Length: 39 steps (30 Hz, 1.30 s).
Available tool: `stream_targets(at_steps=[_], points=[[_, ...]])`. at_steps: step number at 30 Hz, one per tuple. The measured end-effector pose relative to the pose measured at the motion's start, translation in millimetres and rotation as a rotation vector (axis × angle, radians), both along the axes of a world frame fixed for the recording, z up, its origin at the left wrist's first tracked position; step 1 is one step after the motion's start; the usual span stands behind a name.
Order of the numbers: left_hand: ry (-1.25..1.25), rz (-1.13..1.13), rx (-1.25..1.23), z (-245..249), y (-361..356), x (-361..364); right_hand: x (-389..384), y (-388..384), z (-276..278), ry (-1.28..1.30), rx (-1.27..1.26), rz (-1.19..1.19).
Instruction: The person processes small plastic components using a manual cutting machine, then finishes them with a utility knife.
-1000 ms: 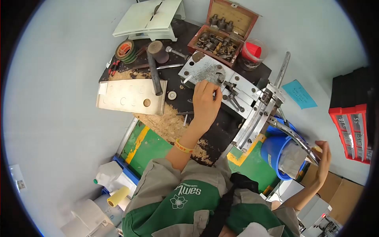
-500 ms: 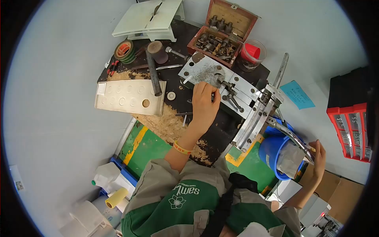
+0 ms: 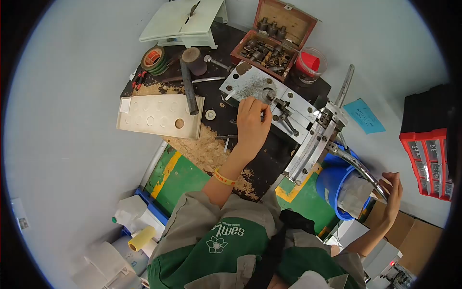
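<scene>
Legible writing: the green and grey uniform (image 3: pixel 199 265) bears white lettering, seen upside down, reading "samL" with the remainder lost in a fold, beside a flower emblem. The yellow wristband (image 3: pixel 224 178), the blue note (image 3: pixel 364 116) and the red-fronted drawers (image 3: pixel 427 164) carry marks too small to read with certainty.

Compared with the frame half a second earlier, little differs. The left hand (image 3: pixel 253 124) remains at the near edge of the metal plate (image 3: pixel 248 85), beside the dark clamp (image 3: pixel 284 115); its grip is drawn together, but whether it pinches a part cannot be told. The right hand (image 3: pixel 393 190) remains at the lower end of the chromed lever (image 3: pixel 358 167); how far its grip closes around the lever cannot be told.

Surroundings: the plate lies on the worn black bench (image 3: pixel 274 166), with an open wooden box (image 3: pixel 239 48) of metal fittings behind it. To the left, a mallet (image 3: pixel 188 89) rests with its handle over a cream panel (image 3: pixel 139 113); a small white disc (image 3: pixel 210 114) lies just beside. The left hand obscures part of the plate's edge.
</scene>
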State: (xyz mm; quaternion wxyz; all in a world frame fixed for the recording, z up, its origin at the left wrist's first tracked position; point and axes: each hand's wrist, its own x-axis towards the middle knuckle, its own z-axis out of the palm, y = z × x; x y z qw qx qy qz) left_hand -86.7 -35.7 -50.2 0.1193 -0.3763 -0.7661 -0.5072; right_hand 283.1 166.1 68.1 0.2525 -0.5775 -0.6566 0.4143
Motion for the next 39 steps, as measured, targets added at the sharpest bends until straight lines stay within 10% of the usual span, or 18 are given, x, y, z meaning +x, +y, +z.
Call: stream_targets(at_steps=[14,39], points=[[-0.03,-0.026,0.005,0,-3,-1,54,46,-51,-0.355,-0.063,0.158],[0.004,0.029,0.013,1,-2,4,23,18,-13,-0.091,-0.076,0.05]])
